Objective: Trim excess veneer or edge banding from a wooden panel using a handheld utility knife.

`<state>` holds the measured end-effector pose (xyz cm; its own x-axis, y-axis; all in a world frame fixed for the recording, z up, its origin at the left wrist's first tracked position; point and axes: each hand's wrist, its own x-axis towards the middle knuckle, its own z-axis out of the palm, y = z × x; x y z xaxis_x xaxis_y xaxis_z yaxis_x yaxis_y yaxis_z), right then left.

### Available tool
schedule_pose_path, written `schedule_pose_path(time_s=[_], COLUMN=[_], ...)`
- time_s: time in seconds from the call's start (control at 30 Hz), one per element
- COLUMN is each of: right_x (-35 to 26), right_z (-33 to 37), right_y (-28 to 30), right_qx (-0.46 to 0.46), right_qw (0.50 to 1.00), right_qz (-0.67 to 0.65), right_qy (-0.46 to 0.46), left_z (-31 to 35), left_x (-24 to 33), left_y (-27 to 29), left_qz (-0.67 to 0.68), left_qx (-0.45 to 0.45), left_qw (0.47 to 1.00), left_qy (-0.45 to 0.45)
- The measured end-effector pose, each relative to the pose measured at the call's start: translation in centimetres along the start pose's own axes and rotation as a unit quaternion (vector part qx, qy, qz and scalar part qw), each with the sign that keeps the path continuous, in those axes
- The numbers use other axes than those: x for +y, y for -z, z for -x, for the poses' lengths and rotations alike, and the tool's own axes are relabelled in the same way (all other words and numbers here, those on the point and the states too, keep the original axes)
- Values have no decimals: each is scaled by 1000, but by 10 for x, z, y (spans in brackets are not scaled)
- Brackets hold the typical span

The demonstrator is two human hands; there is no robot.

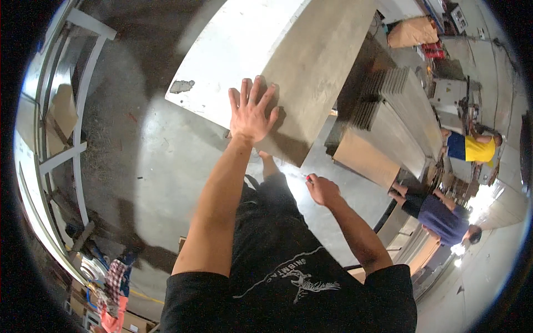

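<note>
My left hand point(251, 114) lies flat with its fingers spread near the close edge of a work surface. Under it, a white panel point(222, 61) with a worn grey patch at its corner meets a grey-brown board point(322, 61), and the fingers reach about their seam. My right hand point(323, 190) is closed at my right side, lower than the board and apart from it. A small red-ended object point(308, 178) shows at its thumb; the fist hides the rest, so its kind is unclear.
Stacked panels point(397, 111) stand to the right, beside a brown board point(366, 158). A grey metal frame point(80, 122) runs along the left. Two people, one in a yellow top point(478, 149) and one in a dark top point(441, 218), are at the right; another person point(114, 283) is at the lower left.
</note>
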<state>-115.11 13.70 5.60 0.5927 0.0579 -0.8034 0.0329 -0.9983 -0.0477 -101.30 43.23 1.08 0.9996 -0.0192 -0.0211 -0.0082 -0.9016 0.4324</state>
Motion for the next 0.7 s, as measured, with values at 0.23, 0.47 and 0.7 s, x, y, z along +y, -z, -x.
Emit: schedule_pose_path(time_s=[0.23, 0.47, 0.7], right_x=[4, -66, -68], right_z=[6, -28, 4], right_y=[-25, -26, -61], right_qx=[121, 261, 303], right_qw=[846, 674, 766], right_qz=[-501, -691, -563], right_qy=[-133, 5, -59], left_z=[-3, -6, -4], left_x=[-2, 5, 9], left_y=[-1, 1, -9], left_qz=[-12, -75, -90], left_qx=[5, -52, -25], left_qw=[1000, 996, 995], left_qy=[3, 5, -20])
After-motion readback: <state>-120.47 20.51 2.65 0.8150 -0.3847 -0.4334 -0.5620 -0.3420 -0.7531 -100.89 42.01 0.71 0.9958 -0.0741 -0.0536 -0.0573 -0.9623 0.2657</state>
